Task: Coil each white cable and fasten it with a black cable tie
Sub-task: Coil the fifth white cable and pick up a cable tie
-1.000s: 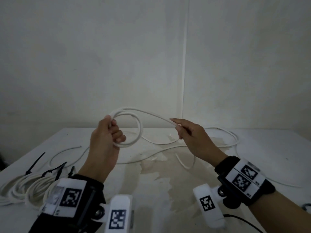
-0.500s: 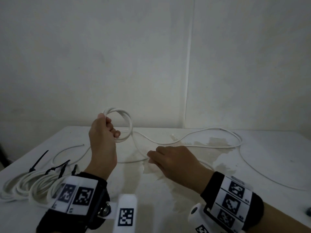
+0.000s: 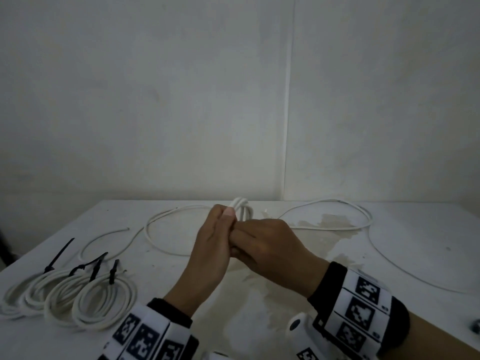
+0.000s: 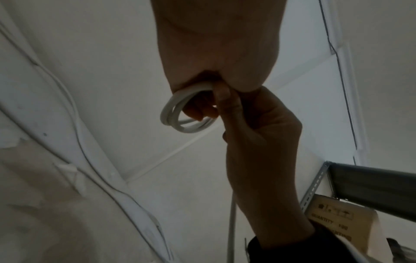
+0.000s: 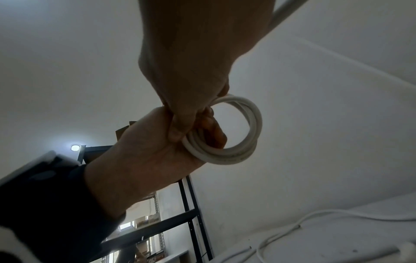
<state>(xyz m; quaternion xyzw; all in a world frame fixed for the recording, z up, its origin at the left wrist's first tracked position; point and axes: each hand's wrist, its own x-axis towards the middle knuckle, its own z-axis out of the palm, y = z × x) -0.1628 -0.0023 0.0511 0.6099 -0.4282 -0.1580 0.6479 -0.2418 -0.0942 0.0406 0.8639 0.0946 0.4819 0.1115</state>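
At the centre of the head view, both hands meet above the white bench (image 3: 389, 268). The left hand (image 3: 207, 245) grips a small coil of white cable (image 3: 242, 207), its thumb pressed up against the loops, which stick out above the knuckles. The right hand (image 3: 265, 245) lies against the left, its fingers curled around the same coil. In the left wrist view the coil (image 4: 180, 115) hangs in several loops from the left hand (image 4: 216, 53), with the right hand (image 4: 258, 133) pinching it from below. In the right wrist view the coil (image 5: 238, 142) forms a clear ring, clamped by the right hand (image 5: 191, 71) and cradled in the left hand (image 5: 153, 151).

The loose rest of the cable (image 3: 363, 219) trails over the bench toward the right of the frame and loops back behind the hands. At the lower left of the head view lie finished coils (image 3: 78, 300), side by side, each fastened with a black cable tie (image 3: 113, 271). A further black tie (image 3: 58, 255) sticks up at the left end of that row.
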